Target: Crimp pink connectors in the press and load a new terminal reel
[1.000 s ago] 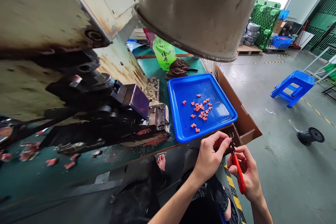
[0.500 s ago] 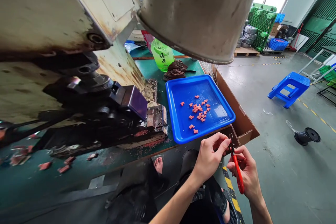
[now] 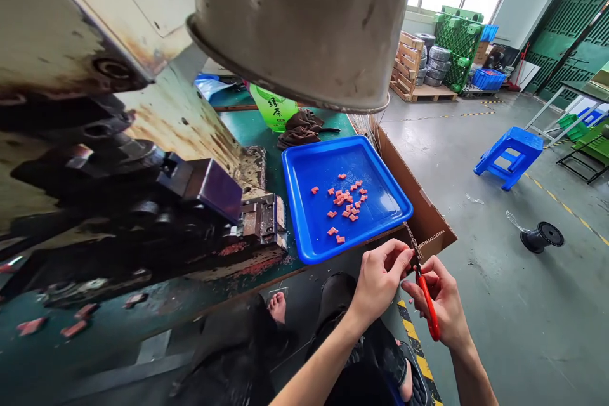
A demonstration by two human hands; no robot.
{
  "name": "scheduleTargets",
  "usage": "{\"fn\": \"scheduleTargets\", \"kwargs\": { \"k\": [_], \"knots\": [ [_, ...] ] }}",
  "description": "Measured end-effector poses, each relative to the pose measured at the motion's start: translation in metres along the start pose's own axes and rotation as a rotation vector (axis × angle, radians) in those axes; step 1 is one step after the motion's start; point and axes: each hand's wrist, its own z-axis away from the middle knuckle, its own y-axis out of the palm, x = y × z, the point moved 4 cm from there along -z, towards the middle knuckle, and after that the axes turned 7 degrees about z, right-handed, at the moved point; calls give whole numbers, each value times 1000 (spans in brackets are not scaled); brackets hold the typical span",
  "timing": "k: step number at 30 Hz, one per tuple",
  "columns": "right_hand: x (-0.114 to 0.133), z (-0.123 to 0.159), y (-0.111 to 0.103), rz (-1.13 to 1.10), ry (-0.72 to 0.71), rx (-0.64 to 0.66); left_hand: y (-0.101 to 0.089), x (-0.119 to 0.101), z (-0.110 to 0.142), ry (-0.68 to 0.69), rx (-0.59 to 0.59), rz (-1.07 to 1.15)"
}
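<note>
My right hand (image 3: 442, 301) grips a pair of nippers (image 3: 428, 306) with red handles and dark jaws pointing up and away. My left hand (image 3: 383, 273) is closed in a pinch close to the jaws; whatever lies between its fingertips is too small to make out. Just under the fingertips shows a tiny pink bit (image 3: 410, 301). Beyond my hands, a blue tray (image 3: 297, 203) on the green bench holds many small pink notched pieces (image 3: 346, 197), mostly bunched in the middle.
A worn press (image 3: 219, 193) stands left of the tray, under a big metal cylinder (image 3: 295, 25). An open cardboard box (image 3: 419, 203) borders the tray's right side. Behind lie a brown cloth (image 3: 299, 128) and a green bag (image 3: 273, 108). A blue stool (image 3: 511, 155) and black spool (image 3: 541, 236) are on the floor.
The view has swung right, so bench and tray sit further left. The nippers' jaws look closer together, and a tiny pink bit now shows below my left fingertips.
</note>
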Motion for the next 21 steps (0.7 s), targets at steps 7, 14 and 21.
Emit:
{"fn": "scheduleTargets", "kwargs": {
  "k": [7, 14, 21],
  "knots": [
    [8, -22, -15, 112, -13, 97, 12, 1, -21, 54, -41, -116],
    [16, -30, -44, 37, 42, 59, 23, 2, -33, -1, 61, -18],
    [15, -1, -44, -2, 16, -61, -3, -5, 7, -58, 71, 166]
  ]
}}
